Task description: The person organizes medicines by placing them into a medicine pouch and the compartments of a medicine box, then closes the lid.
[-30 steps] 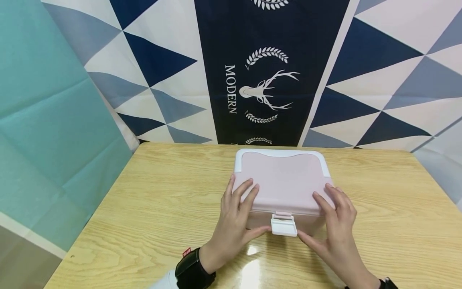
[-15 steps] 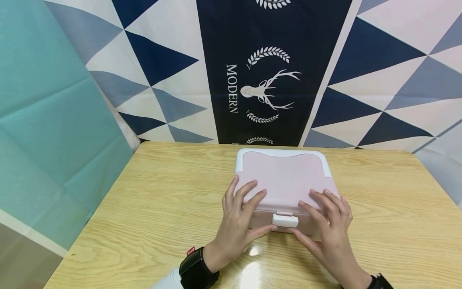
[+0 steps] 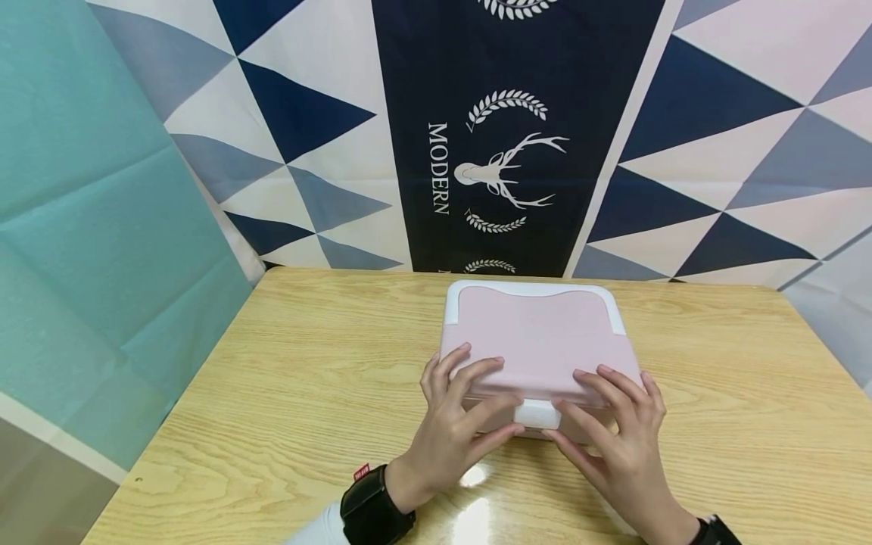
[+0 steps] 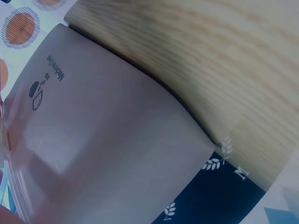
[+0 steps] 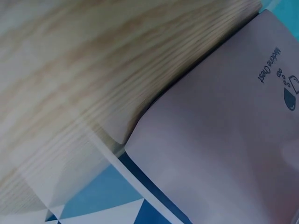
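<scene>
A pink medicine chest (image 3: pixel 538 325) with a white handle frame along its far edge stands on the wooden table, lid down. On its front, the white latch (image 3: pixel 537 415) lies flat against the body. My left hand (image 3: pixel 446 428) pinches the latch's left end between index finger and thumb, with other fingers resting on the lid. At the right end, my right hand (image 3: pixel 625 446) does likewise, its other fingers on the lid. Both wrist views show the chest's front wall (image 4: pixel 117 121) with a "Medicine Chest" print (image 5: pixel 269 65); the fingers are mostly out of those views.
The wooden table (image 3: pixel 320 363) extends to both sides of the chest. Behind it hangs a patterned cloth (image 3: pixel 497 151) with triangles and a deer head. A teal cloth (image 3: pixel 102 227) borders the left side.
The latch, sticking outward a second ago, has swung down flat against the front. Both index fingers have moved from the lid down to the latch's ends; the thumbs shifted inward beneath it.
</scene>
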### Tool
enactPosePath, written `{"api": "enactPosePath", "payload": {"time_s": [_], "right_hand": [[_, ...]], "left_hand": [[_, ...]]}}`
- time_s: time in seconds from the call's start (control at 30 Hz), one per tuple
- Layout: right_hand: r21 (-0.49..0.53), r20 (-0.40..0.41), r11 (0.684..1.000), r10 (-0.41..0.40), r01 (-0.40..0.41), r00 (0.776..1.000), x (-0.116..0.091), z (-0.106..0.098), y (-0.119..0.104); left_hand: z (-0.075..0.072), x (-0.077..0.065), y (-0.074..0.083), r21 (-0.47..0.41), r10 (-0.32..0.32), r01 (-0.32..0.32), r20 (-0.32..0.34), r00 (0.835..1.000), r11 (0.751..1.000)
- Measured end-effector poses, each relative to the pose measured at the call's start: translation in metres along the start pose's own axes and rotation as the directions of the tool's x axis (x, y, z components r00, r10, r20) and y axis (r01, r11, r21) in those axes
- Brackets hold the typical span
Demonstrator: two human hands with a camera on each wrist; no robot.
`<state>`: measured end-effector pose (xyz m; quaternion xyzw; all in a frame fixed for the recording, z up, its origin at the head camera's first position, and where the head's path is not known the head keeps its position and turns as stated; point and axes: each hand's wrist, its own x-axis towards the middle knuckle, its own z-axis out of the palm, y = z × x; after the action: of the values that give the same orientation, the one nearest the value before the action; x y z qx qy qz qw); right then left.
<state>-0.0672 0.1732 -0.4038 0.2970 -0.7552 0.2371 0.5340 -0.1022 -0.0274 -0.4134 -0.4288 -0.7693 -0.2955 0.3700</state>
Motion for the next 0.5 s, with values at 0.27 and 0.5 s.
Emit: {"api": "enactPosePath", "payload": {"time_s": [0.27, 0.5], "right_hand": [[-0.023, -0.021, 1.000, -0.019, 0.018, 1.000, 0.0056, 0.0013, -0.0032], [-0.056, -0.029, 0.998, -0.028, 0.026, 0.999, 0.0049, 0.0027, -0.0033]], "left_hand": [[0.0000, -0.0008, -0.0002, -0.015, -0.006, 0.006, 0.007, 1.000, 1.000], [0.0006, 0.0000, -0.0015, 0.066, -0.013, 0.012, 0.019, 1.000, 0.998]]}}
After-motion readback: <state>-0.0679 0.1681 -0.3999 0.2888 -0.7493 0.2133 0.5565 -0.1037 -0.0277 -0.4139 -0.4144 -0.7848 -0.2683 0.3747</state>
